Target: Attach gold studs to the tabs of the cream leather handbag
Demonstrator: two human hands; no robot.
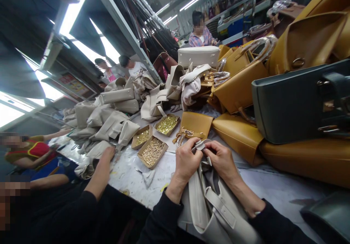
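A light grey leather bag lies at the table's near edge, under my wrists, its top towards my hands. My left hand pinches a small grey strap end between thumb and fingers. From the right, my right hand grips the same grey strap piece, its fingertips close to those of my left hand. Whether a small metal part sits between the fingers is too small to tell. Just beyond my hands lies a mustard flap piece with a metal clasp.
Three open boxes of small gold-coloured parts stand left of my hands. Grey bags pile up at the back left. Mustard bags and a dark green bag crowd the right. A co-worker's arm reaches over the table at left.
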